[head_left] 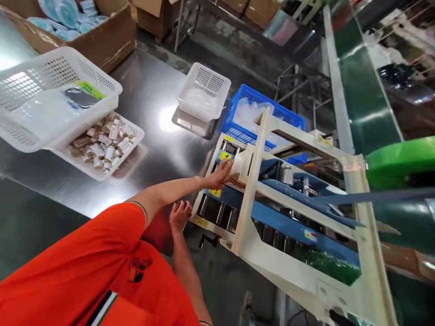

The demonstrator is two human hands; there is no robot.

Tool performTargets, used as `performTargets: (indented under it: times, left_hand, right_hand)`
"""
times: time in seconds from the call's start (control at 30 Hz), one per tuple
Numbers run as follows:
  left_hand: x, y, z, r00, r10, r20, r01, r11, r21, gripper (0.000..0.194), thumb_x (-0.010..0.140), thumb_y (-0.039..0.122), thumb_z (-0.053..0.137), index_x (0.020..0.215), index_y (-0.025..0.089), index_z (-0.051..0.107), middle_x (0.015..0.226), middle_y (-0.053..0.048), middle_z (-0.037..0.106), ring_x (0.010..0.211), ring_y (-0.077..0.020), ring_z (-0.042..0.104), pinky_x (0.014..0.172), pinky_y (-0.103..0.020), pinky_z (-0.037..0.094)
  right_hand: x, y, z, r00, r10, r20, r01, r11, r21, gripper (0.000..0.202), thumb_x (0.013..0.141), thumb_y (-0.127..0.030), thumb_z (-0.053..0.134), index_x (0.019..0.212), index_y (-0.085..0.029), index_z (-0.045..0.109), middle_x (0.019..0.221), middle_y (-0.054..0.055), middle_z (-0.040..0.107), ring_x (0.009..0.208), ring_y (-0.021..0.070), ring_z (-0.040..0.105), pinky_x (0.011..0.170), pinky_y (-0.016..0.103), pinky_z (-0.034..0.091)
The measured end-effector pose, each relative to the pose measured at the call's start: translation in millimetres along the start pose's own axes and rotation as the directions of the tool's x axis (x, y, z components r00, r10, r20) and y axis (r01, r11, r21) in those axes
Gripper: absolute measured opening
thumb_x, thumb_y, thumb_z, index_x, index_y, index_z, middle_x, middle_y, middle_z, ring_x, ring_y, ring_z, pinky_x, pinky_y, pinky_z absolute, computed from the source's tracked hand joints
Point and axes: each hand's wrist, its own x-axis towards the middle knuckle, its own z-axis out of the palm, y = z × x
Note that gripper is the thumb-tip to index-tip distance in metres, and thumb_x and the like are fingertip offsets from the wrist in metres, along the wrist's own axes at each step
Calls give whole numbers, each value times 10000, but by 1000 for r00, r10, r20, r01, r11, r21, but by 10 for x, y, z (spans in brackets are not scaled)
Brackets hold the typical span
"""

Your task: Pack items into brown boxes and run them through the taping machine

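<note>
My left hand (220,175) stretches over the infeed end of a cream-framed roller machine (260,181). Its fingers are extended and meet the near face of a pale carton (239,166), which sits between the blue side guides (234,198) and is partly hidden by the frame. Beside the machine's near corner is my right hand (179,216), with fingers loosely bent and apart. Nothing shows in it; whether it touches the frame edge I cannot tell. A black crank handle (208,241) sticks out below that corner.
On the steel table (149,90) stand a large white basket (98,74) with plastic bags, a tray (134,140) of small labelled rolls, and a smaller white basket (204,90). A blue crate (234,108) is behind the machine. A brown carton (118,38) holds pale blue items.
</note>
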Motion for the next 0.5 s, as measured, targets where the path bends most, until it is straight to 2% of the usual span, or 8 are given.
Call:
performTargets:
  times: [0.07, 0.17, 0.23, 0.33, 0.37, 0.4, 0.43, 0.5]
  left_hand:
    - [-652, 94, -299, 992, 6, -124, 2, 998, 61, 1067, 840, 289, 748, 1749, 62, 237, 1771, -337, 274, 1741, -471, 147, 1395, -708, 180]
    - [-1752, 300, -1279, 915, -48, -400, 151, 961, 231, 775, 904, 271, 694, 1636, 177, 460, 1655, -247, 494, 1695, -430, 307, 1396, -708, 231]
    - [-2444, 498, -2152, 720, -54, -692, 347, 892, 291, 679, 906, 286, 741, 1539, 142, 541, 1620, -250, 509, 1674, -448, 332, 1399, -721, 214]
    - [-3300, 886, -3401, 218, -59, -974, 667, 737, 105, 768, 922, 285, 815, 1579, 105, 462, 1735, -236, 366, 1739, -452, 82, 1377, -782, 111]
    - [-3526, 1021, -3727, 25, -159, -987, 700, 707, -97, 778, 949, 295, 831, 1588, 99, 432, 1757, -248, 332, 1737, -449, 25, 1360, -789, 129]
    - [-3720, 1145, -3987, -113, -284, -952, 681, 675, -282, 761, 996, 308, 817, 1581, 56, 401, 1731, -272, 365, 1728, -435, 42, 1347, -765, 169]
    - [-3882, 1245, -4182, -186, -386, -904, 649, 642, -408, 735, 1022, 323, 813, 1539, -7, 408, 1641, -284, 475, 1697, -405, 160, 1326, -703, 258]
    - [-4113, 1343, -4397, -204, -569, -796, 577, 587, -568, 593, 1056, 344, 795, 1397, -53, 516, 1363, -212, 689, 1492, -285, 497, 1224, -514, 450]
  right_hand:
    - [3, 18, 41, 999, -8, -47, 8, 1000, -4, 494, 1141, -356, 407, 1527, -167, 650, 1699, 294, 488, 1609, 421, 484, 1242, 595, 485]
    - [20, 51, 116, 984, -23, -176, 30, 999, 36, 442, 1122, -340, 457, 1435, -156, 710, 1610, 323, 570, 1539, 465, 554, 1189, 627, 521]
    - [25, 63, 141, 968, -54, -244, 66, 997, 45, 408, 1096, -323, 501, 1392, -167, 734, 1555, 330, 611, 1498, 491, 583, 1151, 657, 539]
    - [13, 74, 129, 951, -106, -290, 110, 994, -2, 405, 1074, -320, 511, 1364, -181, 756, 1541, 338, 617, 1468, 499, 606, 1105, 658, 571]
    - [8, 77, 118, 948, -114, -297, 112, 993, -23, 420, 1072, -328, 498, 1365, -178, 759, 1547, 338, 613, 1462, 498, 610, 1088, 655, 585]
    - [7, 78, 107, 945, -115, -305, 107, 993, -42, 442, 1072, -337, 474, 1367, -174, 760, 1552, 335, 612, 1459, 497, 614, 1068, 656, 598]
    - [9, 78, 99, 942, -105, -319, 91, 994, -59, 471, 1073, -345, 439, 1369, -170, 760, 1558, 327, 613, 1460, 492, 616, 1054, 659, 607]
    - [20, 68, 90, 935, -96, -341, 60, 992, -114, 518, 1062, -365, 381, 1354, -185, 769, 1565, 307, 624, 1464, 497, 619, 1018, 684, 615]
